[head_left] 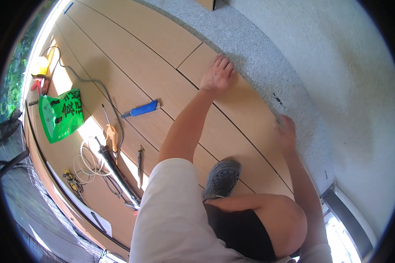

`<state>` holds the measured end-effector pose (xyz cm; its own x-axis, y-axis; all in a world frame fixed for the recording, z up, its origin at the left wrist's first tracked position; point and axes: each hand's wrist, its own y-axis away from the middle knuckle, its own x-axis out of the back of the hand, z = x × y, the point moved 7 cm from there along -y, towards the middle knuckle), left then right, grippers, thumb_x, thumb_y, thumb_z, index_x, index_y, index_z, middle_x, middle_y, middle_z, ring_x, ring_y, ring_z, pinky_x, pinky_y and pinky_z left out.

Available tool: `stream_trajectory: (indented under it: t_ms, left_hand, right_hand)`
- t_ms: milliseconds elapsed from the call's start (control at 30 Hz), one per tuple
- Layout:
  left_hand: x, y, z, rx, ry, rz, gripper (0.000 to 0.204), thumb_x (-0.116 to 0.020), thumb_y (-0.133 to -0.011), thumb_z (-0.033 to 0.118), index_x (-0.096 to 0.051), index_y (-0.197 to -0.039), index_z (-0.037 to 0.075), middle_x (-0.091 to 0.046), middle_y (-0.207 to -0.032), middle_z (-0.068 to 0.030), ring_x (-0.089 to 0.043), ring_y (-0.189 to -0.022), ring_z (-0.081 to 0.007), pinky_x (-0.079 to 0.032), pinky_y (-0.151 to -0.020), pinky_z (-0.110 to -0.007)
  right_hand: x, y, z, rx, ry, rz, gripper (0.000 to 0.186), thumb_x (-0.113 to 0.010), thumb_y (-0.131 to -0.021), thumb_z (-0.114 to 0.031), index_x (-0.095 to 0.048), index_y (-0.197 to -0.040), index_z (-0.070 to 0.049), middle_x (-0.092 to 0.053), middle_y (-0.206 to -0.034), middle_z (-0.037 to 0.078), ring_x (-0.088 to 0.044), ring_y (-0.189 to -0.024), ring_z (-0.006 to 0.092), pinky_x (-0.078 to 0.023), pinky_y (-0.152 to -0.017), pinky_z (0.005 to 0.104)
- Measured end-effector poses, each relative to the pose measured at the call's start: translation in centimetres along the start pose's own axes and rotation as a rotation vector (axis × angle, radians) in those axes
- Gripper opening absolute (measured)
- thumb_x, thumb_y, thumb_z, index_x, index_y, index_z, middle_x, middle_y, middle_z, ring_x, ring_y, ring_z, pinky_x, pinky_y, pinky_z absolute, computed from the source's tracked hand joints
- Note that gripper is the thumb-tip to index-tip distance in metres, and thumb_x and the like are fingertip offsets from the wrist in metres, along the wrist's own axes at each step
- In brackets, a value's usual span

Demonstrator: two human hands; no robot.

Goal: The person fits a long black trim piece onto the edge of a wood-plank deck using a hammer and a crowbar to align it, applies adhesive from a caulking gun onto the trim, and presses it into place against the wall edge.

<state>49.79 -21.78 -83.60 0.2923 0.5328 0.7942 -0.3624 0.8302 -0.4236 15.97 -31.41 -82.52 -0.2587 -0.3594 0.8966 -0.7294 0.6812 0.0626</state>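
Observation:
A tan decking board (245, 107) lies along the strip of speckled grey floor, beside other boards of the same kind. My left hand (218, 75) is on the board near its far end, fingers curled at the outer edge. Further back toward me, my right hand (286, 133) holds the same outer edge with bent fingers; its fingertips are partly hidden. A dark line shows between this board and its neighbour. My foot in a dark grey clog (223, 177) rests on the decking between my arms.
Left on the decking lie a blue utility knife (143, 108), a screwdriver (106, 115), an orange-handled tool (112, 136), a black caulking gun (116, 171), a black pen-like tool (140, 166), a green bag (61, 115) and cables (90, 164). A pale wall (346, 87) rises at right.

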Motion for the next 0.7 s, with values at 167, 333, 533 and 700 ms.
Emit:
stream_trajectory:
  t_ms: [167,333,533,700]
  left_hand:
    - [0.2,0.6,-0.3,0.015,0.01,-0.025,0.018,-0.059,-0.094,0.02,-0.061,-0.104,0.005,-0.059,-0.117,-0.0158,-0.053,-0.122,-0.0356,-0.035,-0.118,-0.048]
    - [0.1,0.5,-0.6,-0.002,0.05,-0.043,0.019,-0.059,-0.094,0.019,-0.061,-0.107,0.005,-0.059,-0.118,-0.0162,-0.053,-0.124,-0.0363,-0.036,-0.117,-0.048]
    - [0.1,-0.1,-0.3,-0.015,0.063,-0.073,0.021,-0.058,-0.095,0.015,-0.062,-0.112,0.003,-0.058,-0.122,-0.0175,-0.052,-0.125,-0.0386,-0.038,-0.116,-0.049]
    - [0.5,0.3,-0.4,-0.041,-0.022,-0.101,0.026,-0.056,-0.097,0.015,-0.062,-0.119,0.002,-0.056,-0.134,-0.0191,-0.049,-0.131,-0.0387,-0.036,-0.117,-0.05]
  right_hand:
    - [-3.2,0.2,-3.9,-0.182,0.065,0.072,0.053,-0.076,-0.085,-0.027,-0.059,-0.132,-0.008,-0.057,-0.134,0.016,-0.051,-0.123,0.0395,-0.046,-0.104,0.0486]
    - [-2.6,-0.2,-3.5,-0.228,0.007,0.082,0.055,-0.076,-0.085,-0.027,-0.058,-0.133,-0.008,-0.057,-0.133,0.016,-0.051,-0.122,0.0395,-0.045,-0.104,0.0498]
    - [-0.9,1.9,0.3,0.04,-0.113,0.005,0.056,-0.074,-0.086,-0.023,-0.056,-0.137,-0.007,-0.055,-0.138,0.017,-0.05,-0.126,0.039,-0.045,-0.106,0.0476]
    - [6.0,9.1,2.8,0.453,0.216,-0.368,0.054,-0.072,-0.084,-0.019,-0.058,-0.134,-0.003,-0.051,-0.146,0.016,-0.048,-0.135,0.0361,-0.043,-0.111,0.0454]
